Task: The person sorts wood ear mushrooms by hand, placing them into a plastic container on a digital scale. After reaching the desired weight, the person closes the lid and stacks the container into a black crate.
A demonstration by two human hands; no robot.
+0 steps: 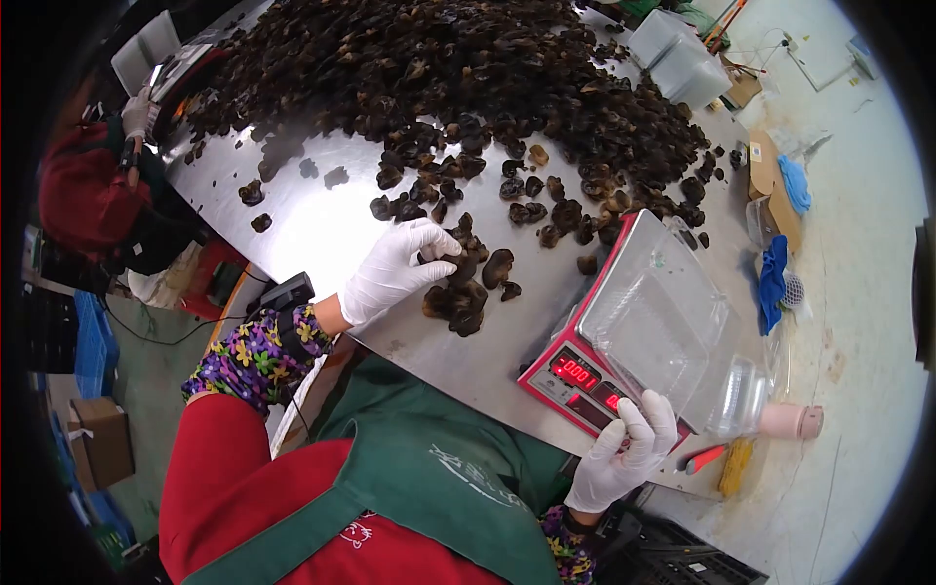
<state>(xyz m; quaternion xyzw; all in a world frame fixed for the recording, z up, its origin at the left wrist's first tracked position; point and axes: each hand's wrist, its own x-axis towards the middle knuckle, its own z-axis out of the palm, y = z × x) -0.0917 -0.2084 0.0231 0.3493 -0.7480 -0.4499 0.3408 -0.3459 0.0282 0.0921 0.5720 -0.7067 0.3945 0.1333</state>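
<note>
My left hand (395, 268), in a white glove, is bent over a small group of wood ear mushrooms (458, 307) on the metal table. Its thumb and fingers close around a dark mushroom piece, partly hidden by the fingers. My right hand (629, 453), also gloved, is at the front panel of a red digital scale (563, 382), its fingers bent but apart and holding nothing. Red digits on the display read about -0.001; the fingers cover part of the panel. A clear plastic container (653, 327) rests on the scale's pan.
A large heap of wood ear mushrooms (439, 68) covers the table's far side. Stacked clear containers (678, 58) stand at back right. Beside the scale are a pink-lidded jar (790, 421), a red-handled tool (705, 458) and a blue cloth (772, 283). Another person's gloved hand (136, 115) shows at left.
</note>
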